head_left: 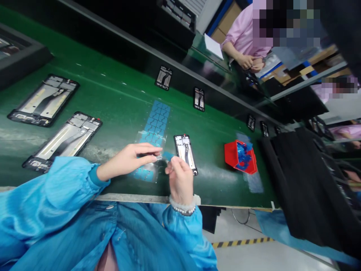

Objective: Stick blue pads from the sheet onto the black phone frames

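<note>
A clear sheet with rows of blue adhesive pieces (157, 118) lies on the green bench in front of me. My left hand (132, 160) rests over the lower part of this sheet, fingers stretched out and thumb apart from them. Just to its right, my right hand (180, 177) pinches a small blue adhesive piece (168, 155) between thumb and forefinger. Close behind that hand lies an opened phone frame (186, 150), its lower part partly covered by the fingers. Two more phone frames (45, 99) lie on the left, the nearer one partly hidden by my sleeve.
To the right, a red bin (231, 154) holds crumpled blue film, with clear strips (255, 183) beside it. Further phone frames (199, 99) stand along the belt's far edge. A dark tray (25, 56) sits far left. Across the line, a person in pink (242, 30) works.
</note>
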A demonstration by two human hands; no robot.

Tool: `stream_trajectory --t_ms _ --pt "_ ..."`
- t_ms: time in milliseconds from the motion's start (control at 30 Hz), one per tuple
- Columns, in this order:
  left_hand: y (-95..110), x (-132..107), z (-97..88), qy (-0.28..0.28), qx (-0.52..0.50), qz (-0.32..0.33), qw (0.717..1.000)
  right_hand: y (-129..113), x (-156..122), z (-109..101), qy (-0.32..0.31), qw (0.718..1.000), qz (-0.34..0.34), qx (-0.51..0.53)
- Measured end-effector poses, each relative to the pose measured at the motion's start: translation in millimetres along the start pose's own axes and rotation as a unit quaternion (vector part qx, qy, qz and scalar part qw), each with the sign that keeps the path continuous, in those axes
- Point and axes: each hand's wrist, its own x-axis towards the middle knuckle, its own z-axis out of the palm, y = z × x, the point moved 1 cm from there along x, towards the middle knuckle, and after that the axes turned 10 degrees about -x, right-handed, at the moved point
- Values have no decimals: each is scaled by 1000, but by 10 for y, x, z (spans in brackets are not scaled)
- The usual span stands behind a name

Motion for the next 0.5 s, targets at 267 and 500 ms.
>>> stream_trajectory --t_ms 267,500 --pt "33 -3 205 140 -216 -118 959 76 -223 276 -18 975 87 204" --pt "4 -5 210 153 -253 -148 944 167 -277 328 -7 974 64 217"
